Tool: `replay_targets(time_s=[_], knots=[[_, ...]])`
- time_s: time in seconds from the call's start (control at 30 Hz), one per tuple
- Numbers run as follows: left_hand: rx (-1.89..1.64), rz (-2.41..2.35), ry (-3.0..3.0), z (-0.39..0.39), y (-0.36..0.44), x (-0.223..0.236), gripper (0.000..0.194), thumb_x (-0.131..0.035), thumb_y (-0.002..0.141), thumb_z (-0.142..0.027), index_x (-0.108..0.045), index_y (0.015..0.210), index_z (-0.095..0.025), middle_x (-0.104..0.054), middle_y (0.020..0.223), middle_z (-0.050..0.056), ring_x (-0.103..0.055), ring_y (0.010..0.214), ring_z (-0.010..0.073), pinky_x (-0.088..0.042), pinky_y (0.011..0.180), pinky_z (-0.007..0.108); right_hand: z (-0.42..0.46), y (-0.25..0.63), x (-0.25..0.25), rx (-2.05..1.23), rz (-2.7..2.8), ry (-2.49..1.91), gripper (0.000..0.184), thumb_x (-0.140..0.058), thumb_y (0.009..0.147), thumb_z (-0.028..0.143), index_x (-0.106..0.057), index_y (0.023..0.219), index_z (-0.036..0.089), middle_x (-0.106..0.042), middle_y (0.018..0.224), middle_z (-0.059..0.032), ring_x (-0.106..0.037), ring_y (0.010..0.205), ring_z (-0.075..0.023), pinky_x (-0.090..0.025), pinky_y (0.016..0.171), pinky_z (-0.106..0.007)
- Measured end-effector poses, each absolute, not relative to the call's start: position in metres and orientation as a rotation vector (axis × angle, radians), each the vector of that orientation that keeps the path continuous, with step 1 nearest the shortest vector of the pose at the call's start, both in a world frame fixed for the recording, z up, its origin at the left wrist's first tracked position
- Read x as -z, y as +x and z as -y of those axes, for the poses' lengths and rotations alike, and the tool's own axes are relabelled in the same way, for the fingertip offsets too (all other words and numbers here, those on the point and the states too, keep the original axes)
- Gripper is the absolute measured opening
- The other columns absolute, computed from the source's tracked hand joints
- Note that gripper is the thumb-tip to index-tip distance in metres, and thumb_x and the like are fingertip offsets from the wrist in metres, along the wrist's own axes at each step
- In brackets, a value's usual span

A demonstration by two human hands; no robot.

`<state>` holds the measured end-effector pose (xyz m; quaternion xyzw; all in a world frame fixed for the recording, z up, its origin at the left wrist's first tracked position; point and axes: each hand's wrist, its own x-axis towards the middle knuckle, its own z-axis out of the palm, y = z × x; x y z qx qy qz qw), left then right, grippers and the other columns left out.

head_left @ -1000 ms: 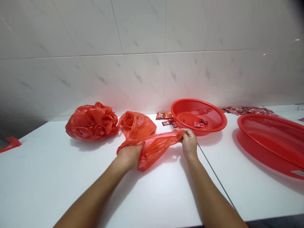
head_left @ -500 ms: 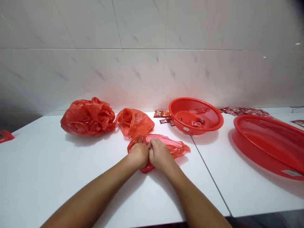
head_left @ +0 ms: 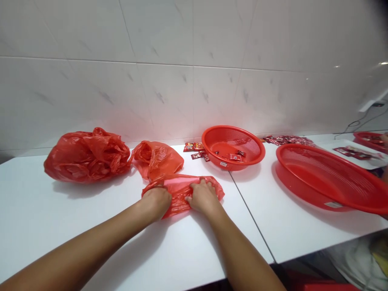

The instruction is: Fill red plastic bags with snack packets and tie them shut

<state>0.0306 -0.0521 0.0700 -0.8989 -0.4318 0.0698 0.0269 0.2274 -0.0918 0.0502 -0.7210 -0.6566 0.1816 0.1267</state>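
Note:
A thin red plastic bag [head_left: 179,201] lies crumpled on the white table in front of me. At its left end, my left hand [head_left: 157,201] is closed around the plastic, its fingertips partly hidden. My right hand [head_left: 203,195] rests on the right part of the same bag with its fingers spread over the film. Just behind it sits a smaller knotted-looking red bag [head_left: 159,159]. Farther left is a big bulging red plastic bag [head_left: 87,155].
A round red basket [head_left: 233,146] holding a few small packets stands behind right, with several packets [head_left: 194,147] beside it. A larger oval red basket [head_left: 330,178] is at the right. More packets [head_left: 289,140] lie along the tiled wall. Part of another person [head_left: 385,161] shows at the right edge.
My hands have moved apart, from close together to opposite sides of the bag. The right fingers have spread. The view has turned right, bringing more of the oval basket into sight.

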Motion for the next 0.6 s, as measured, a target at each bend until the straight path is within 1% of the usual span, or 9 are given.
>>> replay_targets(time_s=[0.07,0.13,0.23,0.3,0.37,0.4,0.47,0.53,0.6], knots=[[-0.315,1.282,-2.756,0.048,0.03,-0.069,0.019,-0.07,0.072,-0.005,-0.08,0.088,-0.007,-0.077,0.089,0.022,-0.075,0.093,0.0434,-0.055,0.091,0.056,0.091,0.222,-0.053,-0.36,1.877,-2.016,0.045,-0.065,0.093,0.049,-0.076,0.122,0.016,-0.064,0.127,-0.023,-0.059,0.123,-0.0393,-0.046,0.105,-0.05],[-0.399,1.223,-2.751,0.047,0.031,-0.067,0.037,-0.072,0.073,-0.007,-0.079,0.109,-0.009,-0.078,0.102,0.021,-0.074,0.103,0.0402,-0.049,0.104,0.056,0.089,0.214,-0.054,-0.258,1.9,-1.85,0.034,-0.055,0.101,0.039,-0.077,0.115,0.017,-0.068,0.115,-0.0174,-0.062,0.115,-0.0307,-0.048,0.101,-0.04],[-0.463,1.169,-2.758,0.05,0.034,-0.062,0.055,-0.076,0.074,-0.013,-0.072,0.129,-0.012,-0.074,0.124,0.024,-0.071,0.115,0.039,-0.04,0.115,0.057,0.085,0.205,-0.054,-0.363,2.062,-1.657,0.032,-0.044,0.103,0.025,-0.076,0.108,0.02,-0.072,0.108,-0.0097,-0.067,0.102,-0.0212,-0.049,0.091,-0.03],[-0.528,1.139,-2.753,0.053,0.033,-0.059,0.067,-0.077,0.073,-0.016,-0.067,0.139,-0.012,-0.068,0.138,0.027,-0.069,0.121,0.0403,-0.041,0.115,0.055,0.084,0.208,-0.053,-0.489,2.117,-1.737,0.03,-0.047,0.101,0.026,-0.074,0.112,0.021,-0.074,0.11,-0.0086,-0.069,0.1,-0.0214,-0.049,0.089,-0.031],[-0.608,1.115,-2.742,0.056,0.03,-0.06,0.08,-0.075,0.071,-0.013,-0.058,0.149,-0.009,-0.061,0.147,0.03,-0.068,0.123,0.0404,-0.047,0.11,0.051,0.084,0.218,-0.053,-0.565,2.089,-1.902,0.03,-0.057,0.095,0.029,-0.072,0.119,0.02,-0.076,0.114,-0.0101,-0.07,0.104,-0.0253,-0.051,0.088,-0.034],[-0.646,1.108,-2.739,0.056,0.028,-0.062,0.084,-0.074,0.071,-0.01,-0.054,0.153,-0.008,-0.061,0.147,0.03,-0.069,0.121,0.0394,-0.05,0.107,0.048,0.084,0.225,-0.052,-0.596,2.07,-1.971,0.033,-0.064,0.09,0.03,-0.072,0.12,0.02,-0.076,0.114,-0.0112,-0.071,0.105,-0.0275,-0.052,0.086,-0.035],[-0.695,1.103,-2.747,0.055,0.023,-0.069,0.085,-0.072,0.071,-0.007,-0.052,0.154,-0.006,-0.068,0.137,0.028,-0.073,0.114,0.0364,-0.054,0.1,0.042,0.084,0.24,-0.052,-0.65,2.063,-2.049,0.037,-0.075,0.079,0.032,-0.074,0.113,0.018,-0.077,0.111,-0.0131,-0.071,0.103,-0.031,-0.053,0.081,-0.036],[-0.703,1.102,-2.772,0.055,0.02,-0.079,0.075,-0.071,0.073,-0.008,-0.059,0.147,-0.008,-0.077,0.119,0.022,-0.075,0.103,0.0331,-0.057,0.091,0.036,0.085,0.248,-0.051,-0.705,2.086,-2.077,0.038,-0.08,0.071,0.034,-0.075,0.106,0.02,-0.077,0.112,-0.0129,-0.072,0.102,-0.0318,-0.055,0.078,-0.036],[-0.684,1.096,-2.799,0.058,0.021,-0.089,0.058,-0.07,0.077,-0.01,-0.068,0.134,-0.011,-0.079,0.106,0.017,-0.075,0.096,0.0304,-0.056,0.084,0.033,0.085,0.25,-0.05,-0.747,2.117,-2.07,0.044,-0.081,0.068,0.034,-0.075,0.109,0.022,-0.077,0.115,-0.0109,-0.072,0.102,-0.0308,-0.055,0.078,-0.036]])
